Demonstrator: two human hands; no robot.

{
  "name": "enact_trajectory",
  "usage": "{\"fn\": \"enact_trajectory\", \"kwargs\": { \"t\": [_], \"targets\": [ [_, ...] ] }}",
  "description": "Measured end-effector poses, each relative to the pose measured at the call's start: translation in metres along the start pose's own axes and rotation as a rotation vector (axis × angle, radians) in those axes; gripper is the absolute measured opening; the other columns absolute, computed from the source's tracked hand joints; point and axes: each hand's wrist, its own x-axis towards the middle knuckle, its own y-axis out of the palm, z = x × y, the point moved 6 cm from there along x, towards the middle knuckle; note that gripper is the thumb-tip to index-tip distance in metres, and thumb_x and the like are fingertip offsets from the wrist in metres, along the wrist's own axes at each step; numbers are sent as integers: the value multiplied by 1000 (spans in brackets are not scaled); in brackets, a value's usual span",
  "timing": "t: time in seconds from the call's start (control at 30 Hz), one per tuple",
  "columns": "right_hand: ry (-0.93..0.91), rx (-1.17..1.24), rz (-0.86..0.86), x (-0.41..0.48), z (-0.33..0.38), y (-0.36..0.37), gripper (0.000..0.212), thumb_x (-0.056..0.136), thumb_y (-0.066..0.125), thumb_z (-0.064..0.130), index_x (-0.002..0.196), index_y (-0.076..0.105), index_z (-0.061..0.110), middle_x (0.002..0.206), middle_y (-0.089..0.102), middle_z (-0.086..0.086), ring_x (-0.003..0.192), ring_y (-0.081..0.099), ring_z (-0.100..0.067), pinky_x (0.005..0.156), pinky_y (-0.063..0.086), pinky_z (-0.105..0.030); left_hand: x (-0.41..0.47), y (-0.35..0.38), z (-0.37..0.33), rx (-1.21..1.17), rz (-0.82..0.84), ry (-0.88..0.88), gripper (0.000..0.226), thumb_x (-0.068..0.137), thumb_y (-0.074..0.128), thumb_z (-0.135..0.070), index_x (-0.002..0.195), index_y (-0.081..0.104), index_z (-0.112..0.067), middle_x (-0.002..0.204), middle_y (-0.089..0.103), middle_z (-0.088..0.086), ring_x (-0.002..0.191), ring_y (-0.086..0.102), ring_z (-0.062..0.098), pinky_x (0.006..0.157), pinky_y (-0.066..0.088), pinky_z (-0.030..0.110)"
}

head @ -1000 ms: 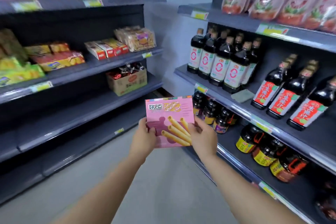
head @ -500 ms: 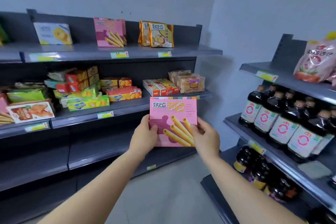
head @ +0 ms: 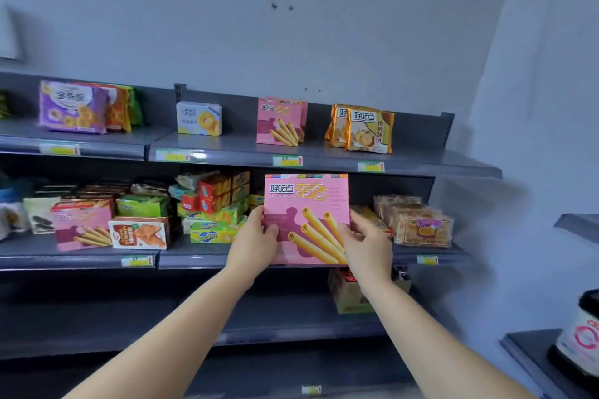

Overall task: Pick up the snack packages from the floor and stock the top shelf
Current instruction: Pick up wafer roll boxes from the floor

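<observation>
Both hands are on it! The left hand [head: 256, 238] grips the lower left edge of the pink egg-roll box [head: 306, 204], thumb pressed on the front face, fingers wrapped out of sight behind. The right hand [head: 366, 243] clamps the lower right edge the same way, thumb and a fingertip lying across the printed rolls. The box is held upright, face to the camera, square and level.

Where is it? In the air, in front of the second shelf [head: 201, 257], its top edge just under the front lip of the top shelf [head: 240, 147]. It sits right below a green price tag [head: 287, 160] on that lip.

Straight above, near the middle of the top shelf, two matching pink boxes [head: 280, 121] stand upright, one behind the other. Just to their right stand orange biscuit bags [head: 366, 131], close to the shelf's right end. To their left stands a pale yellow box [head: 199, 119], and further left a purple bag [head: 71, 107] with more bags behind it.

On the second shelf, clear-wrapped cakes [head: 418, 220] are stacked at the right end, just beside the right hand. Red, yellow and green cartons [head: 215, 204] are piled behind the left hand. Another pink box [head: 82, 225] leans toward the left end. Below, a cardboard carton [head: 348, 296] shows between the forearms.
</observation>
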Motion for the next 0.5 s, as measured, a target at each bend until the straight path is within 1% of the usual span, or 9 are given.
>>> {"fn": "enact_trajectory", "kwargs": {
  "t": [0.1,0.2,0.3,0.4,0.5],
  "targets": [
    [-41,38,27,26,9,21,30,91,59,33,120,66,32,104,66,20,100,61,-7,87,52,-32,25,-13,-5,14,-35,-2,46,97,45,-21,142,38,-23,134,54,-2,117,55,23,99,46,44],
    [-66,46,49,55,18,42,30,92,59,33,121,65,34,108,68,18,101,62,-7,86,53,-31,54,-22,-9,24,-53,12,42,97,45,-22,139,41,-24,130,56,-3,113,56,23,96,48,44],
    [-101,92,59,83,30,62,29,93,59,25,120,66,32,99,66,20,91,60,-1,76,49,-21,88,-30,-12,35,-67,40,38,97,45,-21,135,44,-25,120,60,-4,105,59,22,92,50,43],
    [-121,99,41,111,37,80,28,93,60,25,119,67,30,94,64,20,86,60,0,76,49,-22,127,-35,-13,32,-77,59,36,96,46,-23,132,46,-28,118,63,-5,103,60,22,90,51,45],
    [-137,97,12,143,44,97,26,92,61,29,117,68,32,94,64,20,90,61,-4,77,49,-23,165,-37,-21,20,-71,98,34,96,45,-22,129,48,-28,115,64,-7,102,60,21,88,51,42]
  ]
}}
